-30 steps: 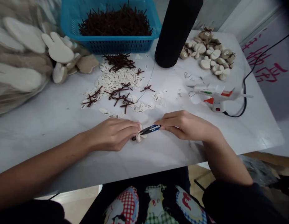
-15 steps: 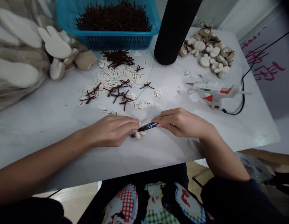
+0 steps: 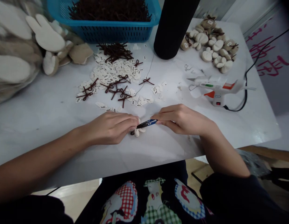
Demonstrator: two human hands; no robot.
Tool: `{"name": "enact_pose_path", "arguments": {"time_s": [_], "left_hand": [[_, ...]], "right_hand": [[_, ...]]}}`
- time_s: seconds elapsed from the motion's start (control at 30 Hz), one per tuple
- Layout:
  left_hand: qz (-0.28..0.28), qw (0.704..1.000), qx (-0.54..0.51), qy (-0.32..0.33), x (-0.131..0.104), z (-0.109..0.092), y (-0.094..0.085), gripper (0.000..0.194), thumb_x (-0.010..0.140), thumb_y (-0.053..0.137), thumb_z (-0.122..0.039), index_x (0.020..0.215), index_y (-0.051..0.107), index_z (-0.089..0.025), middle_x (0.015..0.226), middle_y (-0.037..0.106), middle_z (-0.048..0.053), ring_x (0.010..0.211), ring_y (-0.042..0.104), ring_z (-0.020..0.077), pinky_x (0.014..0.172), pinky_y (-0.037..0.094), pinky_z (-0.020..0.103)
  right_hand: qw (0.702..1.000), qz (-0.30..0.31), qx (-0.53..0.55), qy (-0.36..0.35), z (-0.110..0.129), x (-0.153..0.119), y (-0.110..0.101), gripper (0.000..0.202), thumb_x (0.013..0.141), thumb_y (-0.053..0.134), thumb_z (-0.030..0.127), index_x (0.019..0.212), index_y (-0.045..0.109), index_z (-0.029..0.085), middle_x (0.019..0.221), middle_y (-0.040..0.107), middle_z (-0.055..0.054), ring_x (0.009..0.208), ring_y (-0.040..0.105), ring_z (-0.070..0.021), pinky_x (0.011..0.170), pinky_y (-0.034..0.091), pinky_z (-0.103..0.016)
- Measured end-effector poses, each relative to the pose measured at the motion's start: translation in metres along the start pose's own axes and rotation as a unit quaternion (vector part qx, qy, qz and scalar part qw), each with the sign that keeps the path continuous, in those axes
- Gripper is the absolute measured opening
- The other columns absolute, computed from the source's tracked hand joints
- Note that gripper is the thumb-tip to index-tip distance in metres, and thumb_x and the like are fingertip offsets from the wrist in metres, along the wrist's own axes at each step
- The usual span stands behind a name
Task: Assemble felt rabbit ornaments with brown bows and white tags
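Note:
Near the front of the white table, my left hand (image 3: 114,127) has its fingers pinched on a small cream plush piece (image 3: 137,132), partly hidden under the fingertips. A dark brown loop shows at the plush piece's left side. My right hand (image 3: 179,119) grips small blue thread snips (image 3: 149,123) by the handles. The snips point left, their dark blades together at my left fingertips and over the plush piece. Beyond my hands lie brown bows (image 3: 123,91) and a heap of small white printed labels (image 3: 116,70).
A blue basket (image 3: 116,32) of brown bows and a black cylinder (image 3: 173,34) stand at the back. Bagged plush pieces (image 3: 13,68) fill the left. On the right are a plush pile (image 3: 216,46) and a white glue gun (image 3: 219,87) with its cable.
The head view has shifted slightly, so the table items appear higher. The snips' blades look closer together; both hands keep their hold.

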State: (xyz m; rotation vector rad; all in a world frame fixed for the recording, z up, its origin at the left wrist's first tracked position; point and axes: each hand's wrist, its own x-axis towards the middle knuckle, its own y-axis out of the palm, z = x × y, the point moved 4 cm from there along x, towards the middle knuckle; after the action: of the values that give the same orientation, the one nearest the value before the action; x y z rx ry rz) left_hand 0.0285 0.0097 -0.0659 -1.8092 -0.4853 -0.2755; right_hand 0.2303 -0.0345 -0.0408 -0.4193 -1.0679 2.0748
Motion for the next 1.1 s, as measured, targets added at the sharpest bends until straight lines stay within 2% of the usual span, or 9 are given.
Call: {"name": "enact_pose_path", "arguments": {"time_s": [0.23,0.47,0.63,0.8,1.1], "left_hand": [[0.002,1.000,0.018,0.011,0.0037,-0.0029,-0.0024,0.016,0.087,0.054,-0.013,0.102,0.057,-0.019,0.101,0.073,0.003,0.091,0.070,0.0144,0.076,0.056,0.022],[-0.004,1.000,-0.025,0.010,0.0029,-0.0012,-0.0031,0.017,0.085,0.055,-0.014,0.101,0.057,-0.019,0.101,0.072,0.005,0.093,0.069,0.0150,0.073,0.057,0.022],[0.002,1.000,-0.020,0.012,0.0034,-0.0021,-0.0042,0.022,0.084,0.057,-0.016,0.105,0.057,-0.021,0.102,0.072,0.005,0.091,0.070,0.0164,0.069,0.058,0.024],[0.003,1.000,0.007,0.012,0.0026,-0.0023,-0.0021,0.020,0.085,0.054,-0.016,0.101,0.060,-0.024,0.101,0.073,0.002,0.089,0.070,0.0161,0.068,0.058,0.023],[0.001,0.999,-0.026,-0.020,0.0032,-0.0008,-0.0017,0.019,0.085,0.054,-0.015,0.102,0.059,-0.024,0.100,0.073,0.002,0.089,0.070,0.0156,0.070,0.057,0.023]], "right_hand": [[1.000,-0.013,-0.009,-0.007,0.0005,0.0007,0.0009,0.027,0.097,0.043,0.024,0.110,0.065,0.017,0.097,0.068,-0.008,0.083,0.064,-0.0173,0.073,0.048,-0.029],[1.000,-0.007,-0.009,-0.004,0.0003,-0.0002,0.0004,0.027,0.097,0.043,0.024,0.111,0.065,0.016,0.098,0.069,-0.009,0.085,0.064,-0.0176,0.075,0.049,-0.029],[1.000,0.002,0.001,-0.002,0.0005,-0.0002,0.0003,0.027,0.097,0.043,0.024,0.111,0.065,0.017,0.100,0.069,-0.008,0.086,0.064,-0.0171,0.076,0.049,-0.029],[1.000,0.008,-0.001,-0.001,0.0002,-0.0013,-0.0007,0.028,0.098,0.042,0.025,0.114,0.063,0.019,0.098,0.068,-0.008,0.085,0.064,-0.0170,0.075,0.049,-0.029],[1.000,0.009,-0.005,-0.002,-0.0016,-0.0028,-0.0024,0.028,0.098,0.042,0.027,0.114,0.063,0.019,0.096,0.068,-0.008,0.082,0.063,-0.0168,0.073,0.048,-0.028]]}}
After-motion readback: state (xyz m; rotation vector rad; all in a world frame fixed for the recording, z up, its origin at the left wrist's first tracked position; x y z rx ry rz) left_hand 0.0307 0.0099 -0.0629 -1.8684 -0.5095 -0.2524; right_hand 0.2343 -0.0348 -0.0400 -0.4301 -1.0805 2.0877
